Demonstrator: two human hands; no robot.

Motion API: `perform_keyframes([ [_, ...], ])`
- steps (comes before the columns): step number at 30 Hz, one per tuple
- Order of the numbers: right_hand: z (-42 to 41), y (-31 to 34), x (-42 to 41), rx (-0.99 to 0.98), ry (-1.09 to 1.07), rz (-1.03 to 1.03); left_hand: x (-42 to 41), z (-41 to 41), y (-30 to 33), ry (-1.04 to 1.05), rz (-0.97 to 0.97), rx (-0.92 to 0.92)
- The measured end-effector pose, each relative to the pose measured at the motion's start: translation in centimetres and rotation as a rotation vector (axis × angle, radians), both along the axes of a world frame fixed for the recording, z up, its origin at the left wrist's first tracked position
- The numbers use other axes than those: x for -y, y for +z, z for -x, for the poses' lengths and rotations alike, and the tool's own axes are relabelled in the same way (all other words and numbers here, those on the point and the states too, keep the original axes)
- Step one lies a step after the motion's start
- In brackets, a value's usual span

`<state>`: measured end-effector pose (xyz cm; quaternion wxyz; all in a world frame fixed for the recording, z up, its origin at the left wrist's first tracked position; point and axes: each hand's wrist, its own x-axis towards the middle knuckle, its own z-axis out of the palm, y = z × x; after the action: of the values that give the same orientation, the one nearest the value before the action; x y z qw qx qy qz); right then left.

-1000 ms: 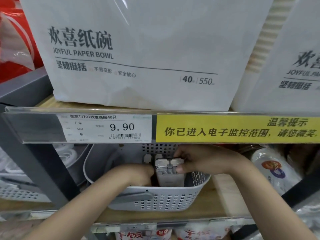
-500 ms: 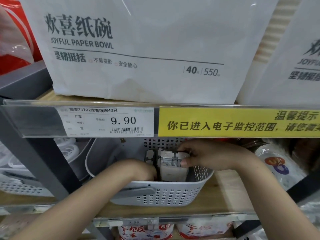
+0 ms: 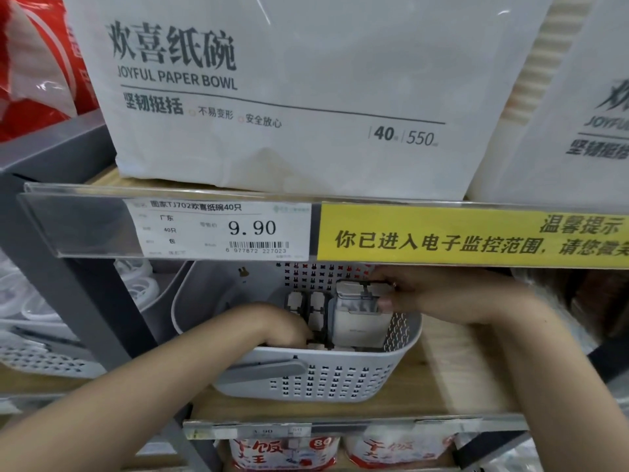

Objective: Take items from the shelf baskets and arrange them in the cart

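Note:
A white perforated basket [image 3: 316,379] with a grey handle stands on the wooden shelf. Inside it are several small white packs [image 3: 308,308] standing upright. My right hand [image 3: 429,294] pinches the top of one white pack [image 3: 360,318], which is raised above the others at the basket's right side. My left hand [image 3: 279,327] reaches down into the basket beside the standing packs; its fingertips are hidden behind the basket wall, so I cannot see what they hold.
The shelf edge above carries a 9.90 price label [image 3: 218,229] and a yellow notice strip [image 3: 476,236]. Big white paper-bowl bags [image 3: 272,90] sit on the upper shelf. A grey shelf post [image 3: 85,301] stands left; disposable lids [image 3: 136,284] lie behind it.
My right hand has lifted the white pack a little higher out of the basket. The left hand stays low inside the basket.

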<state>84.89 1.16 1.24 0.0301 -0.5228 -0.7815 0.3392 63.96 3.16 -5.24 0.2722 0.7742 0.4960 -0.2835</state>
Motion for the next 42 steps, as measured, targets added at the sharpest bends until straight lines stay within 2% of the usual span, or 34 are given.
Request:
perform_keyframes([
  [4,0.3,0.6,0.7,-0.018,0.052,0.114,0.2,-0.1,0.4,-0.022,-0.006,-0.047],
  [13,4.8,-1.1,0.7,0.412,0.186,0.102,0.3,-0.5,0.9,0.100,-0.056,-0.018],
  [20,6.0,-2.7,0.2,0.603,0.126,0.100,0.4,0.0,0.5,0.236,-0.074,0.101],
  [24,6.3,-3.0,-0.3,0.597,0.116,0.133,0.7,-0.1,0.7,0.283,0.023,0.200],
  [27,6.2,-3.0,-0.4,0.569,0.085,0.147,0.8,-0.1,1.0,0.261,0.078,0.178],
  [37,5.6,-2.4,-0.1,0.539,0.028,0.082,1.0,-0.4,1.4,0.207,0.104,0.138],
  [42,5.6,-2.2,0.2,0.478,0.009,0.068,0.9,0.0,1.4,0.260,0.116,0.218],
])
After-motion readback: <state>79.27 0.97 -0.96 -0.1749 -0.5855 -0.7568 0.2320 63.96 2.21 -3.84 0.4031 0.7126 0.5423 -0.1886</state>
